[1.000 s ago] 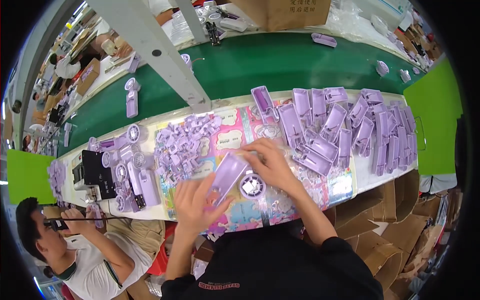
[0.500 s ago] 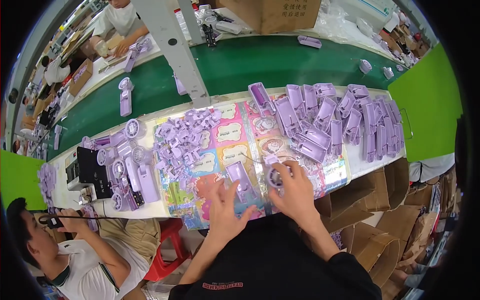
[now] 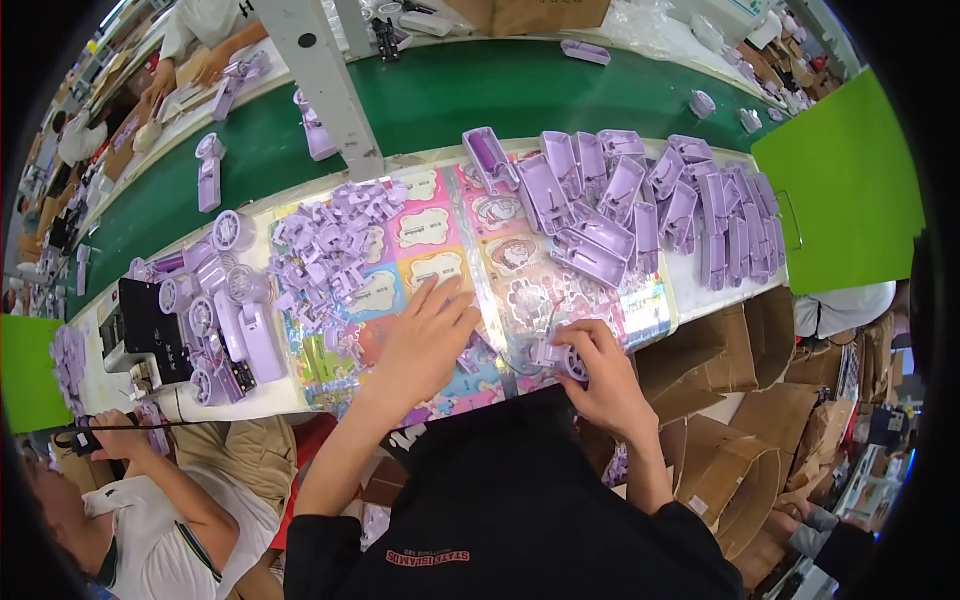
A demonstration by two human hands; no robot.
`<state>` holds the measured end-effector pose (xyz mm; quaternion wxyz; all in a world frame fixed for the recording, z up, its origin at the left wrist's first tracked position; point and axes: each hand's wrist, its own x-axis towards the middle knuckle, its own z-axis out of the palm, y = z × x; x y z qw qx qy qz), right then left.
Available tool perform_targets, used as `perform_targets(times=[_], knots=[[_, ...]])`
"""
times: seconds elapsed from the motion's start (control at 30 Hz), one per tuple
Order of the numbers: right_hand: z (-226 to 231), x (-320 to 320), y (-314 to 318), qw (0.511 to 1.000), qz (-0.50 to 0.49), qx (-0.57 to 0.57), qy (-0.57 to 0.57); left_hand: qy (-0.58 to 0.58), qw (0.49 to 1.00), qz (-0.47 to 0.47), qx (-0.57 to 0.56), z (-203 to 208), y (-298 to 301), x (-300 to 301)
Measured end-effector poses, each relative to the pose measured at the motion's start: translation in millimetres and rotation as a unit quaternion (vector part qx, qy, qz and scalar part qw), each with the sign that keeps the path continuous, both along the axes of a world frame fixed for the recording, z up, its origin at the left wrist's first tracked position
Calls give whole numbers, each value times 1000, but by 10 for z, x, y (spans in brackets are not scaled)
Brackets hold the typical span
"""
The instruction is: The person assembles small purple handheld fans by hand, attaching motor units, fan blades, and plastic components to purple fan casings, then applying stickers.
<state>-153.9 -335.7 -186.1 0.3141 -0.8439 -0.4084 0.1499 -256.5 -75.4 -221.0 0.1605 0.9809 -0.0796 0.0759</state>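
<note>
My right hand [image 3: 608, 385] grips a light purple round fan head [image 3: 572, 362] at the near edge of the mat, thumb and fingers around its ring. A thin wire runs from the fan head toward the left. My left hand [image 3: 430, 345] lies over the colourful printed mat [image 3: 512, 258], its fingers stretched out and pointing away from me. Beside and partly under that hand is a purple handle shell [image 3: 482, 356], mostly hidden. Left of it, small purple plastic parts [image 3: 335, 245] lie in a loose heap.
Several open purple handle shells [image 3: 620, 215] are massed at the right. Assembled purple fans [image 3: 245, 315] and a black box [image 3: 150, 330] stand at the left. A green conveyor belt [image 3: 430, 105] and a grey post [image 3: 325, 85] lie beyond. Cardboard boxes [image 3: 725, 460] stand lower right; a seated person is lower left.
My left hand has moved forward and over the handle shell, now covering most of it. My right hand keeps the fan head, turned somewhat. The whole view has shifted a little.
</note>
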Motion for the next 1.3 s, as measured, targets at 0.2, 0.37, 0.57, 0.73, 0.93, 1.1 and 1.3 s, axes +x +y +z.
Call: perform_targets(times=[0.2,0.37,0.57,0.73,0.93,1.1,1.3], knots=[[133,-106,22,997,63,28,19,94,993,35,-65,69,-18,56],[191,-136,56,996,70,52,-26,141,979,96,-108,249,-41,39],[96,-126,212,993,60,76,-66,285,934,83,-199,318,-58,21],[84,-112,290,992,74,65,-79,189,954,16,-230,266,-69,-23],[49,-102,337,987,75,64,-130,172,940,58,-288,275,-125,2],[78,-91,391,978,84,84,-172,206,910,82,-351,340,-155,63],[81,-19,448,976,113,99,-158,133,877,95,-451,85,-181,20]])
